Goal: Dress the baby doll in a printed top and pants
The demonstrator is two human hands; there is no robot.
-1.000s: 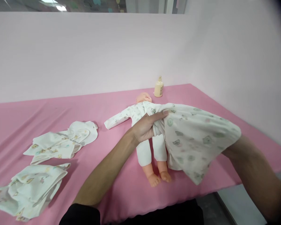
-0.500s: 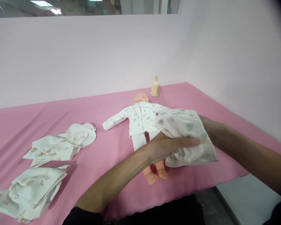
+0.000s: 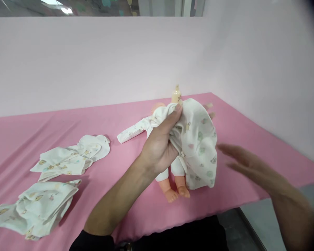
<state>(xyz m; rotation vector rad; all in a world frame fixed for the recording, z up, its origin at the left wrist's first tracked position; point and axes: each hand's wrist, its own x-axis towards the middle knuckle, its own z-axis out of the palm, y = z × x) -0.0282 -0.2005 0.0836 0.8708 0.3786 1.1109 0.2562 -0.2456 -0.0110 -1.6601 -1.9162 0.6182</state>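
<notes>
My left hand (image 3: 161, 144) is closed on a white printed baby garment (image 3: 200, 146), thumb in front and fingertips showing past its far edge. The cloth hangs in a rounded shape above the doll's body. To its right my right hand (image 3: 247, 165) is apart from the cloth, fingers stretched out and blurred. Below lies a baby doll (image 3: 172, 193) on its back, in a printed white shirt (image 3: 133, 131) and white trousers (image 3: 177, 168), feet bare. The cloth and my left hand hide most of the doll's head, chest and one arm.
A pink sheet (image 3: 99, 195) covers the table against a white wall. Behind the doll stands a cream pump bottle (image 3: 176, 94). At left lie two folded printed cloth bundles, a far one (image 3: 70, 158) and a near one (image 3: 42, 205). The table's front edge runs along my body.
My right hand has come out from behind the garment and moved right, off it. My left hand has turned and lifted the cloth, which went from flat to rounded.
</notes>
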